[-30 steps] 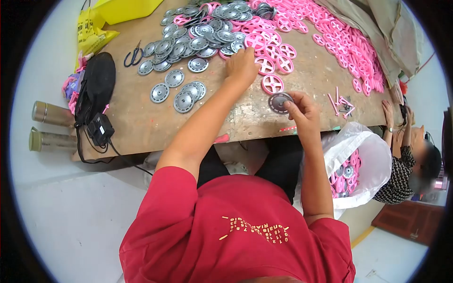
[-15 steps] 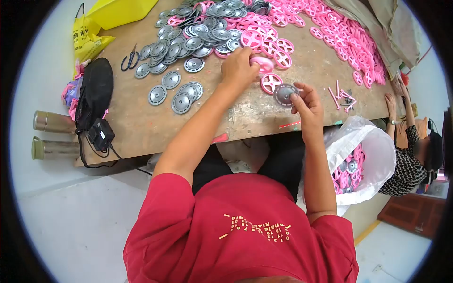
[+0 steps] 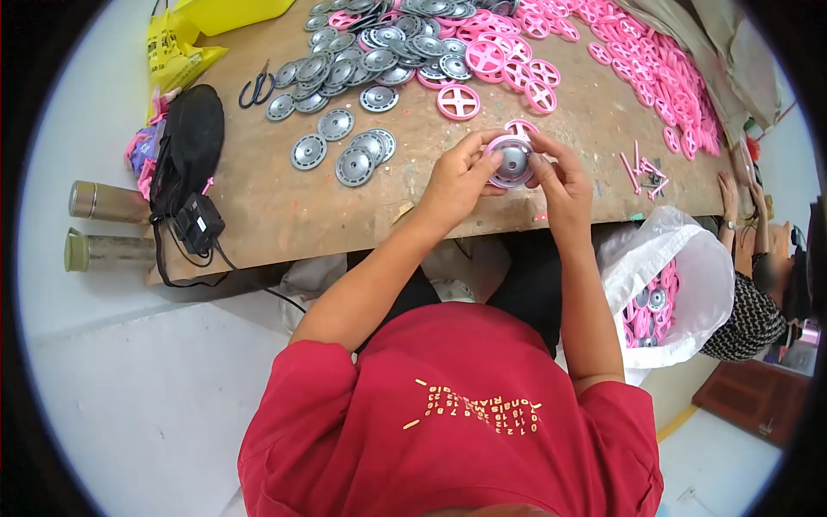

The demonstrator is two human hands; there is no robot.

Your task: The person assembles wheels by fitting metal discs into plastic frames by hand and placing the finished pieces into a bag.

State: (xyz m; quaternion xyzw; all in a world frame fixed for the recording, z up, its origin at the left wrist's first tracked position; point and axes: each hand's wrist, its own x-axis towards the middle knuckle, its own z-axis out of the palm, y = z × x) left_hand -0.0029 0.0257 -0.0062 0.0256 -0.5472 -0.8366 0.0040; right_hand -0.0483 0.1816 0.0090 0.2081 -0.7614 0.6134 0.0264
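By the bench's [image 3: 345,211] near edge, your hands [image 3: 455,183] pinch a round grey plastic disc [image 3: 514,162] against a pink plastic ring [image 3: 494,146]; press evenly, thumbs level.

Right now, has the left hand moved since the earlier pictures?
Yes: judged against the table, the left hand has moved toward the near edge, beside the right hand.

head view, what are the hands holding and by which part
The left hand and right hand hold a grey disc against a pink wheel, by opposite edges.
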